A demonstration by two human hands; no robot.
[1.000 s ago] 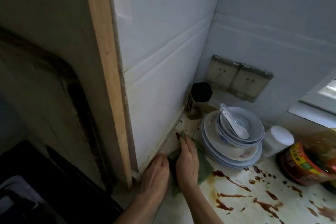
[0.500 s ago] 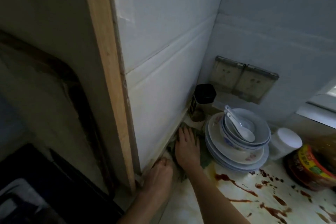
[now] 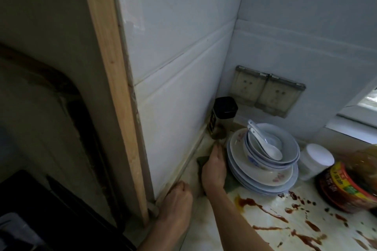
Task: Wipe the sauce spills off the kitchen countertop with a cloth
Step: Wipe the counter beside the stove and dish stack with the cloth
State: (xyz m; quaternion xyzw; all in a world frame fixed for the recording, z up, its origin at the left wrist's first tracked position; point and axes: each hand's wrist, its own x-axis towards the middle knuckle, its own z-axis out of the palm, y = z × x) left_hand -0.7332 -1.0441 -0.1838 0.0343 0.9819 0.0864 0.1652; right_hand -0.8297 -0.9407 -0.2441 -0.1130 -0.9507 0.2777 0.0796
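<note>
Pale marbled surface [image 3: 204, 230] runs into a white tiled corner, streaked on the near right with brown-red sauce spills [image 3: 265, 210]. A dark green cloth [image 3: 230, 183] lies just left of the stacked plates [image 3: 265, 177], mostly hidden under the right hand [image 3: 214, 167], so its long axis cannot be judged. That hand presses flat on it, fingers straight and pointing far toward the corner. The left hand [image 3: 177, 197] rests as a fist at the foot of the left wall. A red-labelled jar [image 3: 346, 185] is cut off at the right; its yellow writing is too blurred to read.
</note>
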